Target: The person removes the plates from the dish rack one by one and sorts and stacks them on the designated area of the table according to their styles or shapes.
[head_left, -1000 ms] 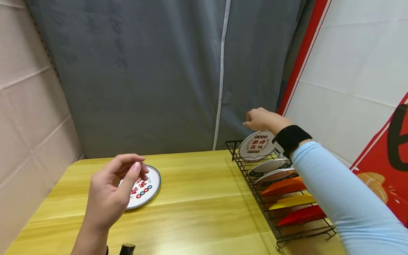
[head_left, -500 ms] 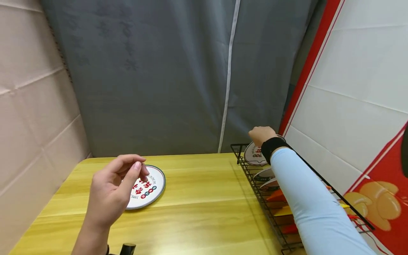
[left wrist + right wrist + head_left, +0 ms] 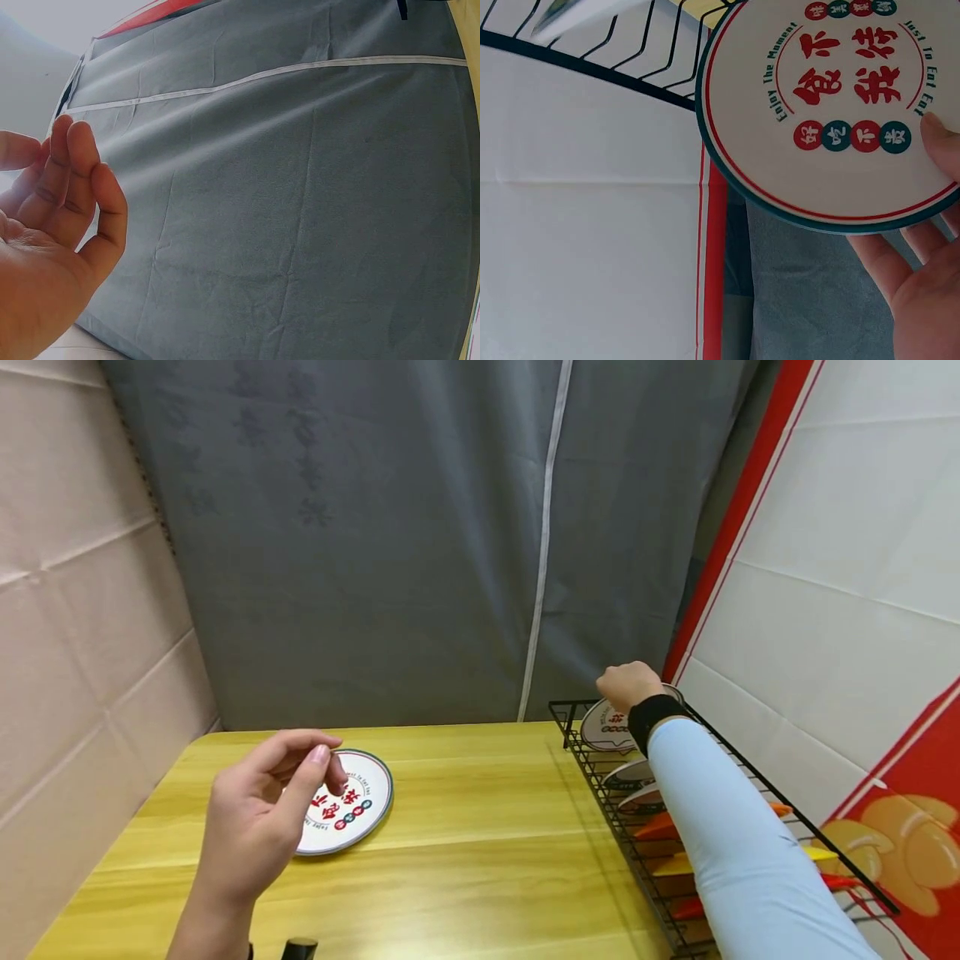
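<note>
A round white plate (image 3: 606, 727) with red characters stands on edge at the far end of the black wire rack (image 3: 731, 747). My right hand (image 3: 628, 685) pinches its upper edge. In the right wrist view, the thumb lies on the printed face of this green-rimmed plate (image 3: 847, 176) and the other fingers are behind it. My left hand (image 3: 258, 806) hovers at the left with loosely bent fingers and holds nothing, as the left wrist view also shows. Beneath it, partly hidden, a similar white plate (image 3: 363, 818) lies flat on the table.
White-faced plates (image 3: 630, 772), then an orange plate (image 3: 656, 827), a yellow plate (image 3: 675, 864) and a red plate (image 3: 686, 908) stand in the rack, partly hidden by my right sleeve. A grey curtain (image 3: 360, 568) hangs behind the wooden table (image 3: 480, 827).
My right hand has come down from above the far plate in the rack and now grips its edge. The head view has turned slightly. My left hand has hardly moved.
</note>
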The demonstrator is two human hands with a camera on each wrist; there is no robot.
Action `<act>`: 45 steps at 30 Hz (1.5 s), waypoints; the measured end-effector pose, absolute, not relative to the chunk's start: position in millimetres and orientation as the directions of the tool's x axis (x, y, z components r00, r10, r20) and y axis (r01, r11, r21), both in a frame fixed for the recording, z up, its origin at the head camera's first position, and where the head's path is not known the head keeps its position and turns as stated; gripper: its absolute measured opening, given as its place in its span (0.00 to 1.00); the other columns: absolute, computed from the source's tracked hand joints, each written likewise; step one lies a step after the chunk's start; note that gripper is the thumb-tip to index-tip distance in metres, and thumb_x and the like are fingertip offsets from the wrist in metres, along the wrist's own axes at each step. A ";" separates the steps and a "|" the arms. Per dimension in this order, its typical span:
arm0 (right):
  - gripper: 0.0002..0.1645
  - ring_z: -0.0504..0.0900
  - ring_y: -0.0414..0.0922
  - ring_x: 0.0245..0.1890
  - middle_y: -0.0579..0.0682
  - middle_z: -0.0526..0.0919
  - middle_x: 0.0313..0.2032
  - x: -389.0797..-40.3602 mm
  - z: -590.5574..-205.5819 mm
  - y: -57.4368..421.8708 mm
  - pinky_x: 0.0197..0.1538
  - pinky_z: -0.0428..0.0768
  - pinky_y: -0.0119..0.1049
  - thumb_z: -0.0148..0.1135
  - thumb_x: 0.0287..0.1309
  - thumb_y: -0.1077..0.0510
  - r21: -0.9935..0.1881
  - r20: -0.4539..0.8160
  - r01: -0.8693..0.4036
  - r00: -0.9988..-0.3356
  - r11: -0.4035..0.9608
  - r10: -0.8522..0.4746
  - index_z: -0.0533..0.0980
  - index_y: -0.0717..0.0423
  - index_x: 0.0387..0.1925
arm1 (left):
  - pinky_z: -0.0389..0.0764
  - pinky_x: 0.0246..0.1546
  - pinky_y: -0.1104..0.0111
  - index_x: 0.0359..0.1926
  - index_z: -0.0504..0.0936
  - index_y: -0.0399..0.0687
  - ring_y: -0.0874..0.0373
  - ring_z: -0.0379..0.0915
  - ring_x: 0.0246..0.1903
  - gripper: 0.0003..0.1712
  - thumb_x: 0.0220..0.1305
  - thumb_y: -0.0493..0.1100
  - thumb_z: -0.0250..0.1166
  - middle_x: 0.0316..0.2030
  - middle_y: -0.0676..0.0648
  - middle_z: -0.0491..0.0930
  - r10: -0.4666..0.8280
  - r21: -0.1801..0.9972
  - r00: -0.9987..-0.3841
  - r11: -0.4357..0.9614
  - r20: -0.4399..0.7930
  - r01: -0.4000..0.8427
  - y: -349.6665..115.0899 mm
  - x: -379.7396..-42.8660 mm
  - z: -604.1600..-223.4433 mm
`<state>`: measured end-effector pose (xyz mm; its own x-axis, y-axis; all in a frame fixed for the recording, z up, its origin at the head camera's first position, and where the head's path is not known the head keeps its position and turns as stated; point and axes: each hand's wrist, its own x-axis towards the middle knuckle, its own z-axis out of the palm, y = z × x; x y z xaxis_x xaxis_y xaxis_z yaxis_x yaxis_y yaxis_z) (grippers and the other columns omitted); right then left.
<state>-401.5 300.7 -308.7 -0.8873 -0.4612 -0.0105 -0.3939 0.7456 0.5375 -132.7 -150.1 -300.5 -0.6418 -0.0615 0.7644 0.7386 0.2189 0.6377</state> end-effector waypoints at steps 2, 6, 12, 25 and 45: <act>0.13 0.77 0.44 0.20 0.49 0.83 0.23 -401.3 -306.1 301.8 0.31 0.88 0.45 0.73 0.64 0.64 0.539 -0.026 -0.404 -0.885 0.739 -0.465 0.82 0.53 0.24 | 0.79 0.32 0.75 0.43 0.85 0.30 0.61 0.78 0.27 0.12 0.69 0.19 0.57 0.27 0.49 0.82 -0.061 0.640 -0.645 0.220 0.762 0.736 -149.9 -131.8 -300.4; 0.11 0.76 0.45 0.21 0.50 0.83 0.25 -399.9 -297.1 306.1 0.32 0.87 0.44 0.72 0.63 0.67 0.532 -0.042 -0.425 -0.877 0.733 -0.478 0.82 0.54 0.26 | 0.79 0.32 0.75 0.44 0.85 0.32 0.61 0.79 0.27 0.13 0.70 0.19 0.57 0.27 0.50 0.83 -0.061 0.627 -0.629 0.198 0.775 0.754 -150.1 -132.0 -301.8; 0.06 0.78 0.46 0.23 0.53 0.87 0.29 -396.7 -266.5 312.8 0.35 0.89 0.47 0.76 0.58 0.67 0.517 -0.001 -0.425 -0.868 0.743 -0.496 0.85 0.56 0.31 | 0.77 0.31 0.76 0.45 0.86 0.33 0.61 0.78 0.28 0.15 0.68 0.18 0.56 0.28 0.50 0.83 -0.059 0.583 -0.582 0.151 0.811 0.798 -151.5 -139.0 -307.2; 0.15 0.90 0.53 0.33 0.58 0.92 0.40 -360.1 -183.1 251.7 0.46 0.92 0.50 0.80 0.55 0.65 0.557 0.145 -0.480 -0.748 0.678 -0.648 0.86 0.59 0.45 | 0.81 0.37 0.77 0.43 0.85 0.32 0.61 0.80 0.27 0.14 0.68 0.18 0.57 0.26 0.50 0.83 -0.039 0.597 -0.602 0.201 0.797 0.777 -150.9 -138.4 -305.2; 0.13 0.87 0.39 0.28 0.54 0.92 0.36 -193.3 -205.4 170.3 0.30 0.85 0.26 0.75 0.56 0.72 0.041 0.862 -0.897 -0.191 0.441 -0.469 0.86 0.65 0.44 | 0.83 0.49 0.81 0.57 0.80 0.27 0.60 0.84 0.47 0.23 0.62 0.16 0.63 0.49 0.49 0.86 -0.072 0.586 -0.582 0.152 0.810 0.796 -144.4 -137.9 -304.6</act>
